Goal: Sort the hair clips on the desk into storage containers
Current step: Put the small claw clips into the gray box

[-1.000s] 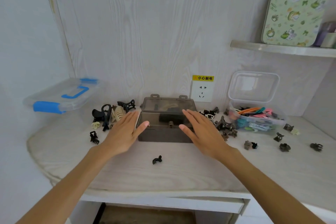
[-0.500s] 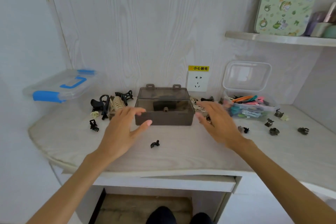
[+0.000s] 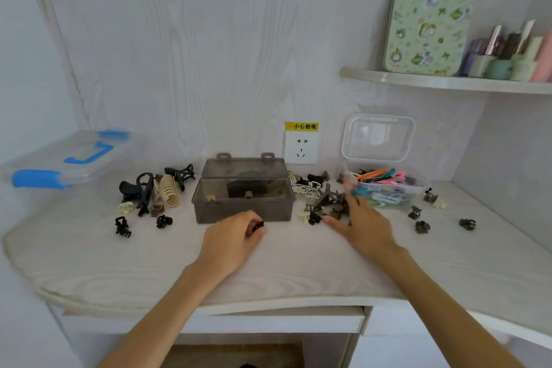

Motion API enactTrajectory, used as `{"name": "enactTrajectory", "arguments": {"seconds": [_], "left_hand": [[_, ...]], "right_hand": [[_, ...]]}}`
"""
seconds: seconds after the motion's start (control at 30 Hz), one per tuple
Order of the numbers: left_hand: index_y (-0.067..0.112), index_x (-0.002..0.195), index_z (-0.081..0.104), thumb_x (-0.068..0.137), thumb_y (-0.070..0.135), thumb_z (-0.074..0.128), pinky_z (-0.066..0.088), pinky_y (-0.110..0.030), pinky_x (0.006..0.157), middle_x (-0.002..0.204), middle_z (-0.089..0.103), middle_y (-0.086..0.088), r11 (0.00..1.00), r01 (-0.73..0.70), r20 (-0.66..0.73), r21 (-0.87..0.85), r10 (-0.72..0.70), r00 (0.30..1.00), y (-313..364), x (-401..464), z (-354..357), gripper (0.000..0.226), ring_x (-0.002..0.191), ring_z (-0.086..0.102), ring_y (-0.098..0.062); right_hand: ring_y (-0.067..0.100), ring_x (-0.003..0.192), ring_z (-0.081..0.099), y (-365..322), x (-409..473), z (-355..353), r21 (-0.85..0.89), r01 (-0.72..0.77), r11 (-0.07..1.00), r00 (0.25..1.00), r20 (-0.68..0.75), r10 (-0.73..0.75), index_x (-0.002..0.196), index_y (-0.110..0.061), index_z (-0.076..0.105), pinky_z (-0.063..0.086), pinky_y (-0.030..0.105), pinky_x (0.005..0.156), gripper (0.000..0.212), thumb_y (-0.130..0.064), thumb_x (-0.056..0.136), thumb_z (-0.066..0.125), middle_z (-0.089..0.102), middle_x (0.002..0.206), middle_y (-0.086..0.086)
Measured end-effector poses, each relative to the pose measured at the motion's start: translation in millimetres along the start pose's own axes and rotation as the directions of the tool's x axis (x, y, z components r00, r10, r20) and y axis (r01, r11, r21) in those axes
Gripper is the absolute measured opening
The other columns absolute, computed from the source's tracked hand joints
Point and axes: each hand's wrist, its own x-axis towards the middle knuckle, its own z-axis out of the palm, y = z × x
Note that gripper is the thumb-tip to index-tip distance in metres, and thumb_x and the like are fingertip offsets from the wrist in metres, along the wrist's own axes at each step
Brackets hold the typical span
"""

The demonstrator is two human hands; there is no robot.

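A smoky grey storage box [image 3: 243,209] with a closed lid stands mid-desk. Just in front of it my left hand [image 3: 230,240] pinches a small black claw clip [image 3: 258,226] on the desk. My right hand [image 3: 363,225] lies with spread fingers at a heap of dark and cream clips [image 3: 324,206] right of the box. Larger black and cream claw clips [image 3: 155,188] are piled left of the box. A clear container [image 3: 385,188] with its lid up holds coloured flat clips.
A clear case with blue latches [image 3: 67,158] sits at the far left. Loose small clips [image 3: 421,226] dot the right side of the desk, two black ones [image 3: 123,226] the left. A wall socket [image 3: 301,148] is behind the box. A shelf [image 3: 448,84] with a patterned tin hangs upper right.
My left hand dropped from beside the box onto the small black clip in front of it and took hold. My right hand moved right into the clip heap. The camera tilted up.
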Motion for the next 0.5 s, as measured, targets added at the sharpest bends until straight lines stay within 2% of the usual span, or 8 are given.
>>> {"name": "enactTrajectory", "arguments": {"seconds": [0.07,0.13,0.2,0.3,0.37,0.5], "left_hand": [[0.031,0.107,0.060,0.092,0.049,0.046,0.036,-0.017,0.057,0.093,0.065,0.013,0.999,0.035,-0.041,-0.004,-0.035,0.999,6,11,9,0.028,0.083,0.060,-0.005],[0.031,0.105,0.062,0.092,0.049,0.046,0.043,-0.022,0.062,0.089,0.066,0.012,0.998,0.062,-0.054,-0.011,-0.062,0.997,12,17,17,0.027,0.085,0.062,-0.008],[0.032,0.107,0.062,0.092,0.047,0.046,0.049,-0.026,0.068,0.088,0.067,0.012,0.998,0.061,-0.053,-0.002,-0.061,0.997,18,22,24,0.027,0.085,0.063,-0.009],[0.035,0.113,0.059,0.092,0.046,0.046,0.051,-0.026,0.070,0.091,0.068,0.014,0.999,0.034,-0.061,0.010,-0.033,0.998,22,25,28,0.027,0.086,0.065,-0.008],[0.037,0.115,0.057,0.092,0.046,0.046,0.045,-0.022,0.065,0.087,0.067,0.016,1.000,-0.005,-0.059,-0.008,0.004,0.998,23,24,27,0.027,0.083,0.063,-0.005],[0.038,0.115,0.056,0.092,0.045,0.047,0.033,-0.011,0.055,0.077,0.058,0.019,0.992,-0.111,-0.069,-0.055,0.107,0.992,28,16,20,0.026,0.073,0.057,-0.001]], "right_hand": [[0.023,0.102,0.058,-1,3,4,0.042,-0.021,0.999,0.998,-0.064,0.024,0.136,-0.023,0.035,0.050,0.036,0.081,0.075,-0.070,0.078,0.047,0.052,0.125,0.004],[0.019,0.094,0.059,0,2,5,0.085,-0.056,0.995,0.991,-0.117,0.066,0.122,-0.025,0.050,0.049,0.032,0.077,0.066,-0.070,0.074,0.053,0.059,0.110,-0.001],[0.021,0.093,0.060,1,2,6,0.106,-0.072,0.992,0.984,-0.157,0.088,0.112,-0.025,0.056,0.047,0.031,0.074,0.055,-0.065,0.074,0.059,0.062,0.104,-0.001],[0.022,0.090,0.060,2,0,4,0.168,-0.080,0.983,0.975,-0.191,0.112,0.108,-0.024,0.059,0.045,0.032,0.072,0.037,-0.051,0.083,0.060,0.065,0.102,-0.001],[0.022,0.086,0.061,6,-1,3,0.237,-0.092,0.967,0.972,-0.188,0.138,0.106,-0.020,0.059,0.045,0.032,0.072,0.029,-0.042,0.088,0.057,0.066,0.099,0.001],[0.022,0.082,0.058,3,-1,4,0.317,-0.095,0.944,0.976,-0.157,0.151,0.103,-0.016,0.050,0.044,0.033,0.068,0.028,-0.042,0.092,0.050,0.059,0.089,0.000]]}}
